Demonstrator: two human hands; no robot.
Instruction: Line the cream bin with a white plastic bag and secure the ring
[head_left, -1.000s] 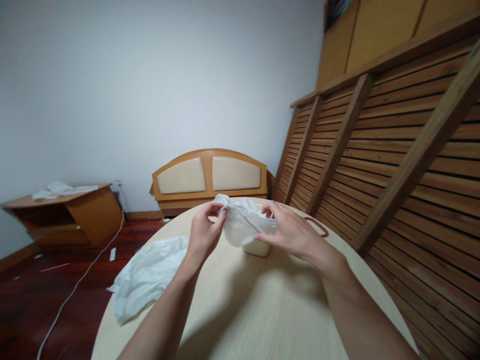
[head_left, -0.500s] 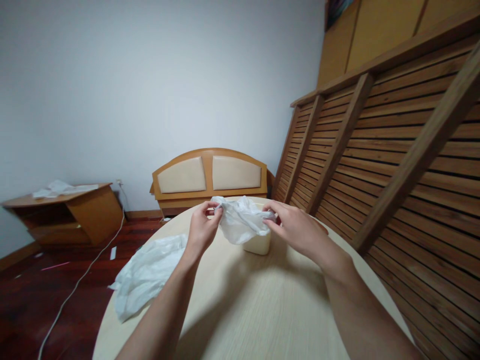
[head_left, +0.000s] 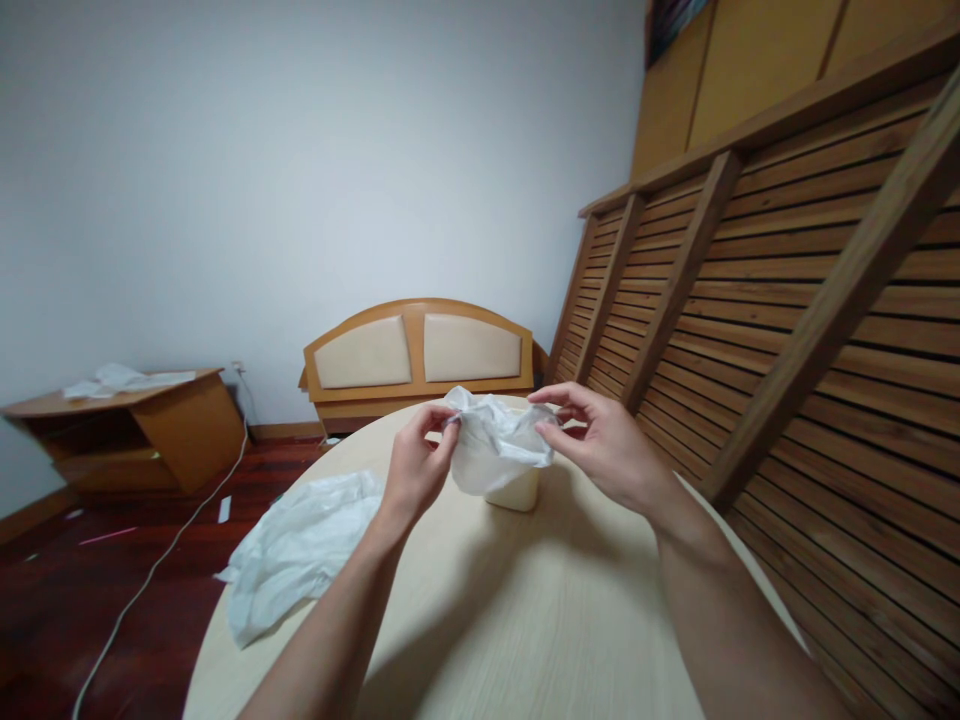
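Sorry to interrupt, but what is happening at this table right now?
A person holds a thin white plastic bag with both hands over a small cream container on the round table. The left hand and right hand each pinch the bag's top edge. Another crumpled white bag lies on the table's left side.

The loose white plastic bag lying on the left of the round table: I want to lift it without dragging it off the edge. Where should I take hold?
Probably pinch the raised, crumpled folds near the middle of the loose white plastic bag, coming from above. It lies flat and spread on the pale round wooden table, its lower corner near the rim, so an edge grip would likely drag it.
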